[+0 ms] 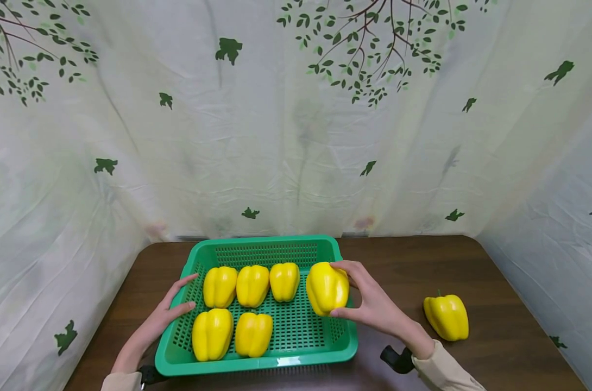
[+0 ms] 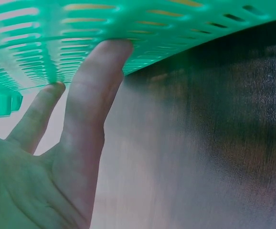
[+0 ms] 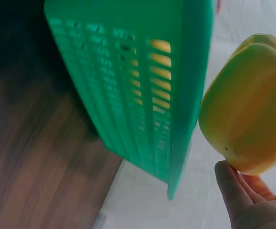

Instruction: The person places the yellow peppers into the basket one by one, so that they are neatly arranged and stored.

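A green plastic basket (image 1: 301,331) with slotted walls stands on the table. My left hand (image 1: 161,315) is at its left side, fingers spread and fairly straight; in the left wrist view, the fingertips touch the slotted wall (image 2: 45,43). My right hand (image 1: 374,304) pinches a yellow bell pepper (image 1: 327,290) between thumb and fingers, over the basket's right side. From the right wrist, this held pepper (image 3: 248,105) shows above the rim (image 3: 195,71). Inside the basket, three yellow peppers (image 1: 252,286) line the back and two more (image 1: 254,334) sit front left.
Another yellow bell pepper (image 1: 447,317), with a green stem, lies on the brown wooden table (image 1: 398,260) to the right of my right arm. A pale curtain (image 1: 276,136) with leaf prints hangs behind the table and along both sides.
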{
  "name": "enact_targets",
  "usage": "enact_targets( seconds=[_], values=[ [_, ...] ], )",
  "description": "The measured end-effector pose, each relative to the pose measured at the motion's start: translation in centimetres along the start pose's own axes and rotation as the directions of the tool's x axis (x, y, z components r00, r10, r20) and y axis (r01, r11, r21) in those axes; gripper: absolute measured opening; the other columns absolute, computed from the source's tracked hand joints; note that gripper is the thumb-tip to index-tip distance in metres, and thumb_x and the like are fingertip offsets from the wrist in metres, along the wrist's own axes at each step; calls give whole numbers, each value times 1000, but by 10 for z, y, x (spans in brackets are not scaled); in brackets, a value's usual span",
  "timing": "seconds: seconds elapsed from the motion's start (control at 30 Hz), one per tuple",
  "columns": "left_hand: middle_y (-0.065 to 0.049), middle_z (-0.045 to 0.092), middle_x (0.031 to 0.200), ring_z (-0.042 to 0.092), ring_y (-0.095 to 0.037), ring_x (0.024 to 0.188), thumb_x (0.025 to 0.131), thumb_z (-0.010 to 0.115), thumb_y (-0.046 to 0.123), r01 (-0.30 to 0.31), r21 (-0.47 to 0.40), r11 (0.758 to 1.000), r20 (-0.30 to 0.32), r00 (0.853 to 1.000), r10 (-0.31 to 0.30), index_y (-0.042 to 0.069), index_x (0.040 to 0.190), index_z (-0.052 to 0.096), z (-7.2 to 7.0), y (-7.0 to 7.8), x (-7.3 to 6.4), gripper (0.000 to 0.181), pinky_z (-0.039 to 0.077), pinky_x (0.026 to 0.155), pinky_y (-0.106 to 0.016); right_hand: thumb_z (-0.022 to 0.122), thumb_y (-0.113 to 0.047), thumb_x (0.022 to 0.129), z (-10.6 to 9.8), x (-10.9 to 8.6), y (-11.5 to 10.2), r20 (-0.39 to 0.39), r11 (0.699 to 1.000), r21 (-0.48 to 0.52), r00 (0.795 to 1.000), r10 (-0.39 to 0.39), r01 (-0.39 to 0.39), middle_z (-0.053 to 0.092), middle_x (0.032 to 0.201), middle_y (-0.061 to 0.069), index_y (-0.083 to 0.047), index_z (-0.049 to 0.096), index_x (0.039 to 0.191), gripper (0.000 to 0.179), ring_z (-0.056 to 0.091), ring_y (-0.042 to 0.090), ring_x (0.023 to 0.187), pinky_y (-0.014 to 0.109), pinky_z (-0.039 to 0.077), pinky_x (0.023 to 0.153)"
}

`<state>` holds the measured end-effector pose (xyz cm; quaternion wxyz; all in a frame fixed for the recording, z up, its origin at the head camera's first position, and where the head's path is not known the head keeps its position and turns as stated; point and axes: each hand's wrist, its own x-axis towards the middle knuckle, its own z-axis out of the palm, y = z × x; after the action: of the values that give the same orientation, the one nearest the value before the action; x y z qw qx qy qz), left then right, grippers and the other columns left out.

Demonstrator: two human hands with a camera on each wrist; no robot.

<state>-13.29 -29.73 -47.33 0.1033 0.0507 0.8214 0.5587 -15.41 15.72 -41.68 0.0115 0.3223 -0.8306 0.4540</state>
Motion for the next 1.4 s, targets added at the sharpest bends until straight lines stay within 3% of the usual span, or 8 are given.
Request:
enact_targets(
  seconds=[0.33,0.6,1.03,1.4],
  values=[
    [-22,1,154,18,-43,131,100,49,20,6,-16,1000,-1,1000,-6,12,150,18,0,-1,-1,60,33,96,-58,79,-45,75,22,3,-6,65,1000,-27,998,15,-14,37,137,-7,-26,40,140,79,42,15,119,44,43,95],
    [-23,2,154,19,-43,131,100,49,20,5,-13,1000,-2,1000,-5,12,150,19,0,-3,-1,59,33,96,-58,79,-45,75,36,3,-11,107,999,-31,994,33,-30,36,136,-7,-24,41,139,77,41,16,121,45,41,97],
    [-24,2,154,17,-44,131,100,49,20,-4,-8,1000,-6,1000,4,10,149,19,0,-3,-1,58,30,97,-62,78,-44,77,50,3,-12,143,999,-45,990,8,-1,36,136,-5,-22,41,139,76,41,18,122,42,42,97],
    [-23,2,154,17,-42,132,100,49,19,-1,-17,1000,0,1000,1,11,150,18,-1,0,0,60,33,97,-57,75,-44,80,56,4,-14,193,995,-97,980,45,-27,34,138,2,-19,40,141,74,43,21,119,39,44,94]
  ],
)
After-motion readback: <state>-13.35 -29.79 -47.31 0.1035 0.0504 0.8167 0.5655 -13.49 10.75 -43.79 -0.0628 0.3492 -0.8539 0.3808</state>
